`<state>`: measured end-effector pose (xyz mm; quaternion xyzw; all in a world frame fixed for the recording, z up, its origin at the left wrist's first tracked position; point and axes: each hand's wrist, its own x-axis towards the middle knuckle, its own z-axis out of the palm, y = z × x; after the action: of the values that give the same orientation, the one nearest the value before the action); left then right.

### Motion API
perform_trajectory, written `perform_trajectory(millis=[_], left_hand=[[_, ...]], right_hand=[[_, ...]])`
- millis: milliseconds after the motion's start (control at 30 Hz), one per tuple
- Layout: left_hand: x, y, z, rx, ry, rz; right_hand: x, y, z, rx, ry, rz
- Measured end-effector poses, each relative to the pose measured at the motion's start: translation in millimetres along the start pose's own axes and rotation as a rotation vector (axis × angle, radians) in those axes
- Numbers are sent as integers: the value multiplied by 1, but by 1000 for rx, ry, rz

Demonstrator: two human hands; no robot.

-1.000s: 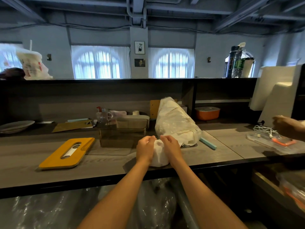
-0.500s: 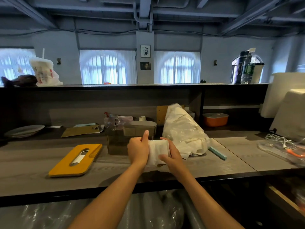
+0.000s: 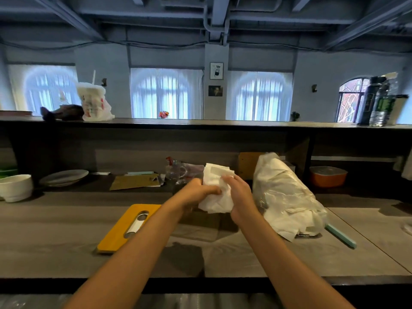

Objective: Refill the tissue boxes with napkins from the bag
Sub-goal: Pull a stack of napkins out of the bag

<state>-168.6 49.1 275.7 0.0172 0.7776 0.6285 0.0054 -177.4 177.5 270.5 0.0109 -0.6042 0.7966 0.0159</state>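
A white stack of napkins (image 3: 217,188) is held upright above the counter between both hands. My left hand (image 3: 196,194) grips its left side with curled fingers. My right hand (image 3: 239,197) holds its right side, fingers wrapped over the front. A clear plastic bag (image 3: 287,197) with more napkins lies to the right on the counter. The dark transparent tissue box (image 3: 207,219) sits just below and behind my hands, mostly hidden by them. Its yellow lid (image 3: 129,227) with an oval slot lies flat to the left.
A white bowl (image 3: 15,187) and a plate (image 3: 64,177) sit far left. An orange container (image 3: 327,176) is on the right shelf. A teal stick (image 3: 341,236) lies right of the bag. A glass cup (image 3: 176,171) and brown paper (image 3: 136,181) stand behind.
Both hands have lifted the napkin stack off the counter and turned it upright over the tissue box. The view has tilted up and shifted left.
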Motion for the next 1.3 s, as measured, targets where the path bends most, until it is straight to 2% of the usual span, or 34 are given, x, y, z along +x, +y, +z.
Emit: perform_trajectory(millis=[100, 200, 333, 467, 533, 600, 667, 767, 933, 1133, 1233, 1300], left_hand=[[13, 1, 0, -57, 167, -25], [21, -1, -6, 42, 317, -38], [33, -3, -34, 266, 381, 22], [43, -15, -65, 388, 453, 158], [49, -23, -73, 302, 424, 75], [51, -32, -74, 114, 334, -115], [50, -41, -71, -70, 254, -231], [50, -47, -72, -143, 243, -259], [52, -49, -77, -114, 215, -309], [52, -54, -83, -151, 204, -351], [51, -55, -85, -169, 207, -352], [50, -54, -87, -176, 192, -353]], right_hand=[[5, -2, 29, -83, -40, 8], [16, -1, 49, -183, -52, 36], [41, -3, 71, -404, 11, 199], [64, -9, 72, -327, 90, 298], [74, -8, 68, -367, 89, 359], [82, -2, 68, -428, 57, 429], [88, 6, 70, -592, -10, 453], [94, 16, 76, -752, -93, 396], [94, 25, 85, -927, -196, 434], [94, 36, 91, -968, -286, 524], [98, 38, 89, -1049, -259, 414], [99, 33, 86, -995, -263, 409]])
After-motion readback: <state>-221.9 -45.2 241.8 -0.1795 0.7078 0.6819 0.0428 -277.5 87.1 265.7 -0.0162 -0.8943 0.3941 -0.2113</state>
